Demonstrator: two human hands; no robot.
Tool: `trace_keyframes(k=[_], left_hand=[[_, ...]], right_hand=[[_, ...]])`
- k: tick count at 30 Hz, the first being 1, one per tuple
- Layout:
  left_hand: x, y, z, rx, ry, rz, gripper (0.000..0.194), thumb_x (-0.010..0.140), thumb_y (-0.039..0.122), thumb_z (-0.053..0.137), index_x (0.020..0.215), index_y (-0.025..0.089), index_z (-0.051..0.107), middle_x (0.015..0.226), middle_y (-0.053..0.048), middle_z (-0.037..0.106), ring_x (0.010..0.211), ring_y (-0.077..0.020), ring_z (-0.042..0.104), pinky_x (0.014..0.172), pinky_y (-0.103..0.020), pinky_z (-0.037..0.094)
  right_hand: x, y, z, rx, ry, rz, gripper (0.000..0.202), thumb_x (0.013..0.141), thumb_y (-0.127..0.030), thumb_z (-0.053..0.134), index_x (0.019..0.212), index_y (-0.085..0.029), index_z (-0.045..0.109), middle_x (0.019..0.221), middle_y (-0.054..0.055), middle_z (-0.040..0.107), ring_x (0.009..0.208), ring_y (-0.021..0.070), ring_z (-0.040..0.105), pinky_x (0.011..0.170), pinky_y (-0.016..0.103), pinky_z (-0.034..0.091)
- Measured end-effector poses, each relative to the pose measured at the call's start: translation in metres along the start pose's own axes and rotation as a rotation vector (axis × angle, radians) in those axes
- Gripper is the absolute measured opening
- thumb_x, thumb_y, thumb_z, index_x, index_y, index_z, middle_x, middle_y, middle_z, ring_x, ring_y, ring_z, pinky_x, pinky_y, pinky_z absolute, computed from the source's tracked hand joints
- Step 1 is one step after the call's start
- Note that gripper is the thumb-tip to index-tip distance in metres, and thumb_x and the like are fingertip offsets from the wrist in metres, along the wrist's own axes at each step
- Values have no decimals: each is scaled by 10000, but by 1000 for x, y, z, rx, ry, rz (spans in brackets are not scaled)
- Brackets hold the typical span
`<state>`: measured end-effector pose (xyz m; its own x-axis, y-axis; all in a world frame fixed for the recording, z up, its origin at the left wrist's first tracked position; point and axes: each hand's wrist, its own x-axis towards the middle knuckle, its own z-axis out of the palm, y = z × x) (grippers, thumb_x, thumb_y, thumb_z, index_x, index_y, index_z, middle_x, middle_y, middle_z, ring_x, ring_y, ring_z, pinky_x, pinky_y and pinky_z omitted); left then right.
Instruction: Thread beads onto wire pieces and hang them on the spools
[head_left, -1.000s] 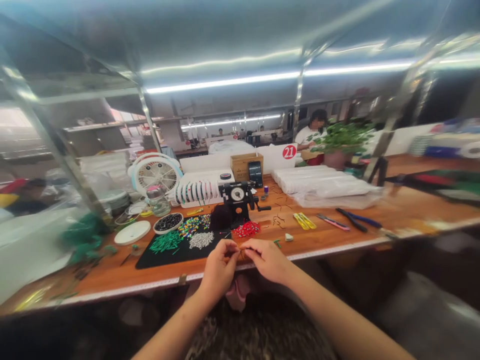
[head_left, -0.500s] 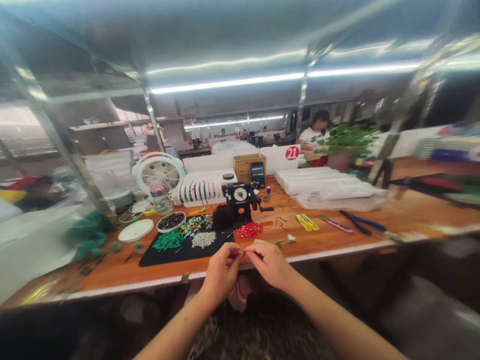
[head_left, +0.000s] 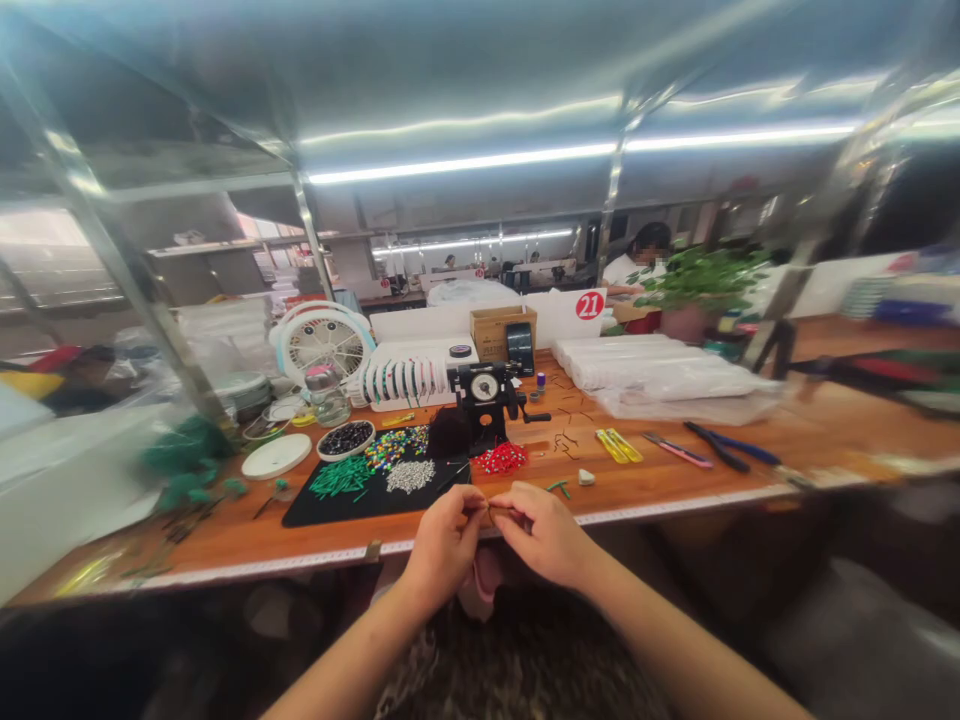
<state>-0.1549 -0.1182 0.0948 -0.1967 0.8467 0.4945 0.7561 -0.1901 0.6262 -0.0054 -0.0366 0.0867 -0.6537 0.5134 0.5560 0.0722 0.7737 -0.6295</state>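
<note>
My left hand (head_left: 447, 540) and my right hand (head_left: 546, 535) meet at the table's front edge, both closed in a pinch with their fingertips almost touching. Between them is a thin dark strand (head_left: 489, 508), too small to tell its exact kind. Just beyond my fingers, a heap of small red pieces (head_left: 501, 458) lies before a black hand-cranked machine with a dial (head_left: 484, 385). Left of my hands, a black mat (head_left: 315, 510) carries green tubes (head_left: 346, 478), silvery pieces (head_left: 410, 476) and multicoloured beads (head_left: 386, 450).
A bowl of black beads (head_left: 345, 440), a white lid (head_left: 276, 456) and a fan (head_left: 322, 345) stand left. On the right lie yellow packets (head_left: 619, 446), a cutter (head_left: 677, 450), pliers (head_left: 716, 447) and white wrapped rolls (head_left: 660, 375). A person (head_left: 637, 265) sits beyond the partition.
The view has shifted slightly, so the table's things appear a little further right. Both hands keep their pinch at the same place, with only a small shift of the right fingers.
</note>
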Motion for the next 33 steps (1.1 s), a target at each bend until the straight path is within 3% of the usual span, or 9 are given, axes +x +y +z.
trace_keyframes(k=[4,10,15,23,29,33], left_hand=[[0,0,-2,179,-13,105,96,834,145,485,863,200,559,805,-17,630,773,-162,588,710,-286,465],[-1,-2,-5,300,-25,229,145,879,146,422,895,190,559,817,-39,621,771,-174,569,712,-299,461],[0,-1,-4,250,-39,146,141,838,105,458,891,194,552,832,-34,627,787,-176,578,721,-300,458],[0,4,-5,-23,-30,-2,117,800,108,498,856,205,531,808,-1,624,767,-136,599,712,-253,465],[0,3,-5,-19,-29,-4,105,800,117,501,852,206,524,807,0,618,766,-136,596,712,-256,467],[0,4,-5,126,-35,51,105,815,127,485,860,203,541,815,-14,627,778,-157,598,717,-283,468]], right_hand=[[-3,-5,4,-137,33,-40,141,766,-140,606,900,-161,649,719,24,545,703,172,515,654,286,408],[-2,-2,7,-90,34,-75,196,877,-122,449,903,-173,636,798,51,604,772,177,553,713,295,427],[-1,1,10,-99,77,-60,199,868,-120,459,857,-179,649,760,44,607,742,175,563,690,287,424],[0,1,10,12,46,13,210,873,-152,473,759,-178,647,702,15,594,683,138,561,646,248,409],[0,-2,6,62,21,24,191,867,-166,485,801,-183,663,716,12,611,674,128,567,631,235,417],[-2,-4,8,-102,39,-15,147,807,-200,589,933,-185,663,736,25,607,696,165,558,654,277,427]])
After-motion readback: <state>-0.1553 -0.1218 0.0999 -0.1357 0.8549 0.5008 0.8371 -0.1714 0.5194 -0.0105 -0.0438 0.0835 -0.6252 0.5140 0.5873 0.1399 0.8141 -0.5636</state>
